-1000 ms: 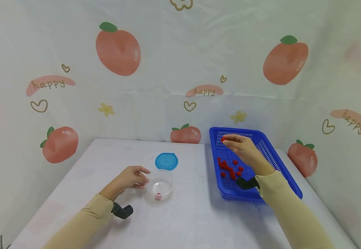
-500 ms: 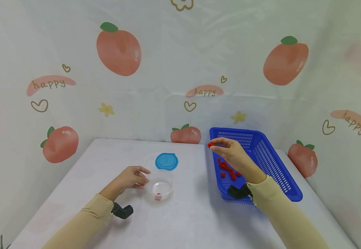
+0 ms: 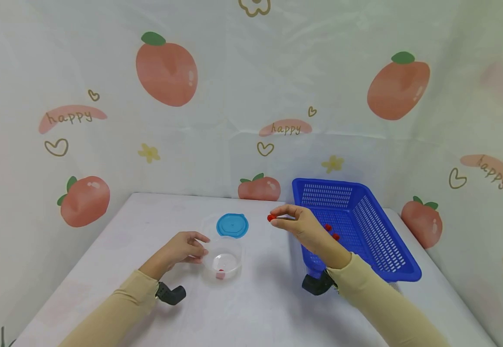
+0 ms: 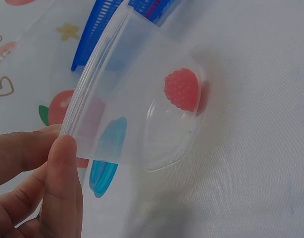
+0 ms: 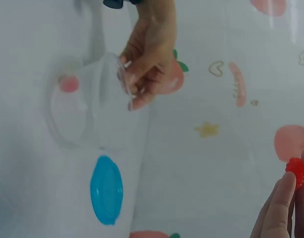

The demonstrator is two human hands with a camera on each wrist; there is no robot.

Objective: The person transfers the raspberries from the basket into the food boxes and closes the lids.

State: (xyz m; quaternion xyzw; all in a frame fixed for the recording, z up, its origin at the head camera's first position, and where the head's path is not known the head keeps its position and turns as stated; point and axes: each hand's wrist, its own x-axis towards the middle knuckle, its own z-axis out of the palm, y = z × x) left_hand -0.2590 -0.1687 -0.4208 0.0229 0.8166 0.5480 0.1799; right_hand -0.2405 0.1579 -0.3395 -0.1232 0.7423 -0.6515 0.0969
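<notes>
A clear plastic tub [image 3: 234, 250] stands on the white table, and my left hand [image 3: 185, 246] pinches its rim between thumb and fingers. One red raspberry [image 4: 181, 89], bumpy and perhaps artificial, lies in the bottom of the tub in the left wrist view. Between the thumb and fingertips of my right hand [image 3: 305, 230] is another red raspberry [image 3: 271, 218], held in the air over the table between the basket and the tub. In the right wrist view this held raspberry [image 5: 296, 171] shows at the right edge, apart from the tub.
Just behind the tub lies a round blue lid [image 3: 232, 225]. A blue slotted basket [image 3: 377, 212] stands at the right; two raspberries [image 3: 328, 227] show in it, and my right hand and forearm hide part of it. A printed cloth [image 3: 208, 159] hangs behind the table.
My right hand has carried the raspberry left and lower, from above the basket to over the table nearer the tub. The left hand and tub have stayed in place.
</notes>
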